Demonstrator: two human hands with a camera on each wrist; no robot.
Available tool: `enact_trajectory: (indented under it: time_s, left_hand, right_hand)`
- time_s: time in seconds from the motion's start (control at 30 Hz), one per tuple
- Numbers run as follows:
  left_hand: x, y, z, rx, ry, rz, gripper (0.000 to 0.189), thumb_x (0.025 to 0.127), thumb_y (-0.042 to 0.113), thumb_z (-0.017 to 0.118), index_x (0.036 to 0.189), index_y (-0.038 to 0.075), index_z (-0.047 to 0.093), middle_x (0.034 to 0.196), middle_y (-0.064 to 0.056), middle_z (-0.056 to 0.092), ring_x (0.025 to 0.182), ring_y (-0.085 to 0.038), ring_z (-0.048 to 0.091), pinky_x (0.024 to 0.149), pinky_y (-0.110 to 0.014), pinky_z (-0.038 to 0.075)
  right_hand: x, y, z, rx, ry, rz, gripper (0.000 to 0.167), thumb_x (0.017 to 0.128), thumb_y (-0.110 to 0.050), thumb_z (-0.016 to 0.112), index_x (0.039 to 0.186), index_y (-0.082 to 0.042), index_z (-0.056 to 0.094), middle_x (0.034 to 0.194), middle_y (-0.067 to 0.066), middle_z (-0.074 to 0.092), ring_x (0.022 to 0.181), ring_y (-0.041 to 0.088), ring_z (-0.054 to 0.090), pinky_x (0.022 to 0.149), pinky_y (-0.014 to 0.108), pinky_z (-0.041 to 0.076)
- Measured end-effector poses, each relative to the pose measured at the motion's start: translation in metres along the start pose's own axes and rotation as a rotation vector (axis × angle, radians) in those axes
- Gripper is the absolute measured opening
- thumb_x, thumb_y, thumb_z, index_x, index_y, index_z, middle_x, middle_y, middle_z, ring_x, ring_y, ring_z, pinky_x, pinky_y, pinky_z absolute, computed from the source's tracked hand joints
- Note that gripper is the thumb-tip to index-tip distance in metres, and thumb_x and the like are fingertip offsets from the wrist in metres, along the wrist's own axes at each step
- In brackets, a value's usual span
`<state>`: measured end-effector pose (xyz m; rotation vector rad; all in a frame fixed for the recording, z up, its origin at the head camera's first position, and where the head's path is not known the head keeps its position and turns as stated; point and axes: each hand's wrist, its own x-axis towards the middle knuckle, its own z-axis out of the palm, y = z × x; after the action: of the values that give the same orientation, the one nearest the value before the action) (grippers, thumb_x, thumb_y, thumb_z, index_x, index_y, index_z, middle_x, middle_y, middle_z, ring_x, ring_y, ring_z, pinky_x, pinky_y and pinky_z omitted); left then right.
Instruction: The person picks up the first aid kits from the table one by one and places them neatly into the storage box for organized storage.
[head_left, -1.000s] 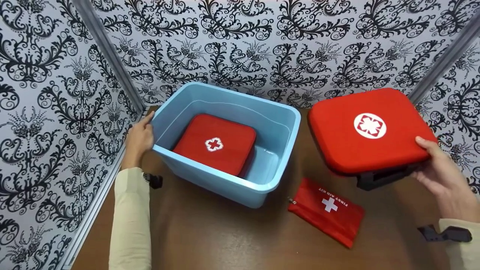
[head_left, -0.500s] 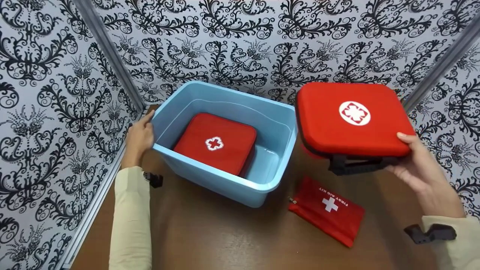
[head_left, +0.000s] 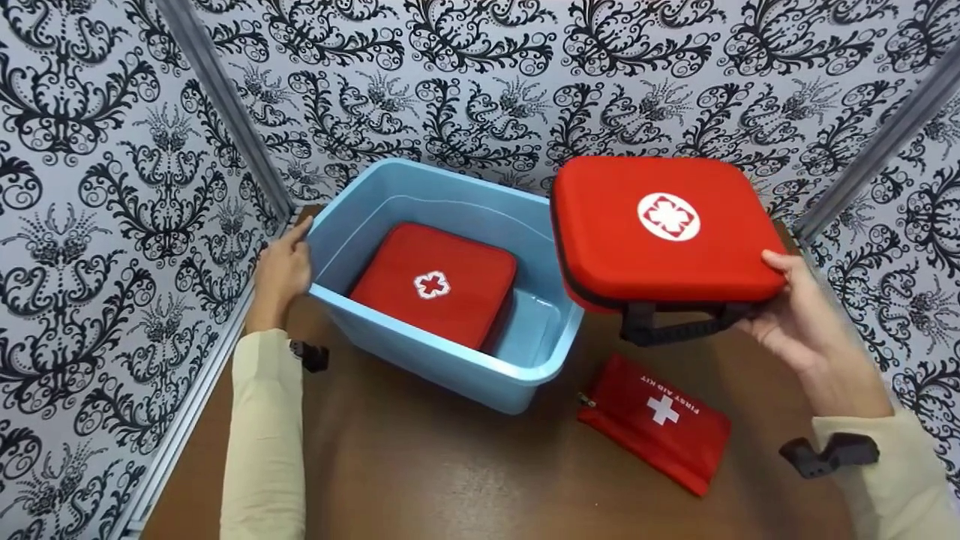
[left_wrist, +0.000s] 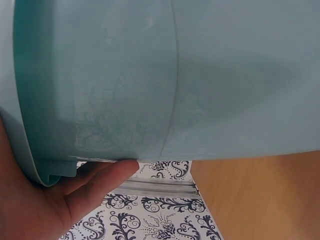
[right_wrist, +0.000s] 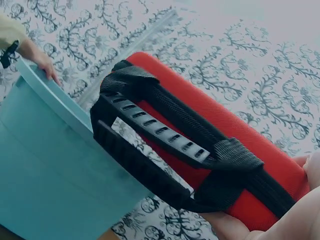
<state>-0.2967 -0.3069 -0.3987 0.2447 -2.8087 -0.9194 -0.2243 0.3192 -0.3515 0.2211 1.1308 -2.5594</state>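
A hard red first aid case (head_left: 667, 232) with a white round emblem and a black handle is held up over the right rim of a blue plastic tub (head_left: 427, 360). My right hand (head_left: 806, 337) grips its right end, thumb on top and fingers beneath. In the right wrist view, the black handle (right_wrist: 150, 125) hangs free of the fingers. My left hand (head_left: 283, 274) holds the tub's left rim; the left wrist view shows its fingers (left_wrist: 102, 187) against the tub's outer side. Inside the tub, toward its left, lies another red first aid bag (head_left: 442, 285).
A flat red first aid pouch (head_left: 660, 420) lies on the brown table (head_left: 450, 480) right of the tub. Patterned wallpaper panels (head_left: 480, 82) close in the back and both sides, with metal strips at the corners.
My right hand has carried the red first aid case leftward, and it now overlaps the tub's right rim. The left hand, tub and pouch have stayed in place.
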Motion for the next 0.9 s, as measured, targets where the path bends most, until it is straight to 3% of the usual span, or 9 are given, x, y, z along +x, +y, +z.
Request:
enact_trajectory:
  time_s: [0.17,0.3,0.4,0.5,0.57,0.63,0.73,0.8,0.9]
  left_hand:
    - [0.000,0.000,-0.001,0.004,0.003,0.001,0.053,0.105,0.020,0.026,0.157,0.026,0.035,0.078,-0.017,0.048,0.053,-0.016,0.034,0.056,-0.034,0.034]
    - [0.000,0.000,0.000,0.005,0.013,0.020,0.053,0.105,0.019,0.026,0.156,0.025,0.036,0.074,-0.016,0.045,0.052,-0.016,0.033,0.055,-0.035,0.033]
    - [-0.002,0.000,0.000,0.009,0.028,0.030,0.053,0.105,0.018,0.025,0.156,0.023,0.037,0.102,-0.031,0.061,0.055,-0.019,0.033,0.058,-0.035,0.032]
    - [-0.002,0.000,0.001,0.015,0.035,0.029,0.052,0.105,0.018,0.025,0.155,0.022,0.038,0.125,-0.035,0.059,0.056,-0.020,0.034,0.059,-0.036,0.033]
    - [-0.002,0.001,0.001,0.018,0.034,0.028,0.052,0.105,0.018,0.026,0.155,0.022,0.038,0.133,-0.034,0.057,0.056,-0.019,0.034,0.059,-0.035,0.033]
    - [-0.001,0.001,0.002,0.018,0.030,0.028,0.052,0.105,0.018,0.026,0.156,0.023,0.037,0.113,-0.036,0.060,0.054,-0.018,0.033,0.056,-0.035,0.032]
    - [-0.001,0.001,0.002,0.024,0.035,0.030,0.052,0.105,0.018,0.027,0.155,0.022,0.038,0.098,-0.031,0.058,0.054,-0.017,0.033,0.056,-0.035,0.031]
    - [-0.001,0.000,0.002,0.027,0.037,0.030,0.052,0.105,0.018,0.027,0.155,0.022,0.038,0.094,-0.030,0.056,0.056,-0.019,0.033,0.057,-0.035,0.032]
    - [-0.001,0.001,0.002,0.026,0.028,0.023,0.052,0.105,0.018,0.027,0.156,0.023,0.038,0.111,-0.033,0.060,0.059,-0.021,0.036,0.059,-0.036,0.033]
  right_hand:
    - [0.007,0.008,0.018,-0.020,-0.030,0.050,0.028,0.105,-0.028,0.048,0.122,-0.010,0.061,0.113,0.013,0.069,0.104,0.027,0.070,0.092,0.043,0.057]
    - [0.010,0.013,0.032,-0.093,0.015,0.075,0.025,0.104,-0.030,0.052,0.117,-0.012,0.063,0.109,0.009,0.072,0.101,0.022,0.071,0.091,0.032,0.057]
    - [0.012,0.016,0.043,-0.164,0.080,0.084,0.020,0.101,-0.033,0.057,0.115,-0.018,0.062,0.103,0.002,0.073,0.096,0.016,0.068,0.088,0.025,0.052]
    - [0.015,0.020,0.051,-0.191,0.111,0.101,0.019,0.100,-0.035,0.059,0.112,-0.021,0.063,0.099,-0.002,0.073,0.091,0.014,0.064,0.085,0.025,0.047]
    - [0.015,0.022,0.054,-0.192,0.100,0.111,0.020,0.100,-0.036,0.058,0.110,-0.021,0.065,0.098,-0.002,0.073,0.090,0.014,0.064,0.085,0.025,0.046]
    - [0.016,0.025,0.058,-0.201,0.069,0.113,0.022,0.101,-0.037,0.057,0.109,-0.020,0.067,0.099,-0.002,0.074,0.091,0.014,0.064,0.086,0.026,0.046]
    - [0.018,0.030,0.065,-0.242,0.028,0.108,0.025,0.102,-0.038,0.054,0.109,-0.019,0.068,0.099,-0.002,0.074,0.090,0.014,0.064,0.087,0.026,0.045]
    - [0.020,0.034,0.070,-0.264,0.007,0.104,0.026,0.102,-0.038,0.053,0.112,-0.019,0.067,0.100,-0.001,0.074,0.089,0.014,0.064,0.086,0.027,0.046]
    - [0.023,0.038,0.077,-0.250,-0.012,0.102,0.026,0.103,-0.035,0.052,0.116,-0.018,0.065,0.102,0.001,0.074,0.090,0.015,0.066,0.085,0.027,0.050]
